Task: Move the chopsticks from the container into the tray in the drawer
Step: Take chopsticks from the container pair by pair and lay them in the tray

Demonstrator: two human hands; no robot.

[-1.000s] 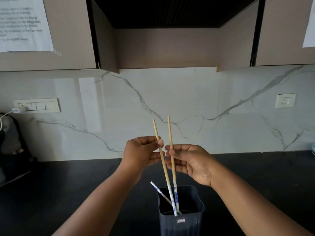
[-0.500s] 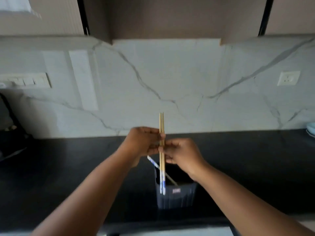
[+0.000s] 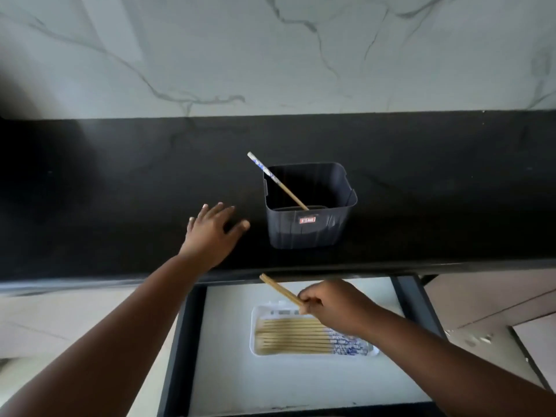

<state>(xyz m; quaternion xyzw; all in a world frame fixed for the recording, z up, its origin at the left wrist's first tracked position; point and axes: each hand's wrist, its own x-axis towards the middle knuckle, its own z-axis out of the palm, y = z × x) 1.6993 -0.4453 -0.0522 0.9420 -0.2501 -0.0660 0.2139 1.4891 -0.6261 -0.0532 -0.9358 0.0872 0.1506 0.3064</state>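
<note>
- Right hand [image 3: 334, 307] curled round a pair of chopsticks [image 3: 281, 289], held over the open drawer [image 3: 301, 383]; bare wooden ends sticking up and to the left toward the counter edge, patterned ends hidden in the fist.
- Left hand [image 3: 215, 233] spread with fingers apart and straight, palm down over the black counter [image 3: 120, 191], gripping nothing; touching the surface or just above it, cannot tell.
- Just below the right hand, a white tray [image 3: 254, 332] on the drawer's pale floor, filled with a row of chopsticks [image 3: 288, 337] lying side by side, blue-and-white ends to the right.
- Further back, on the counter, a dark container [image 3: 310, 233] standing upright near the left hand's thumb, apart from it.
- Inside it, one chopstick [image 3: 278, 182] leaning over the left rim, blue-patterned end uppermost.
- Behind all, a white marble wall [image 3: 270, 55] with grey veins.
</note>
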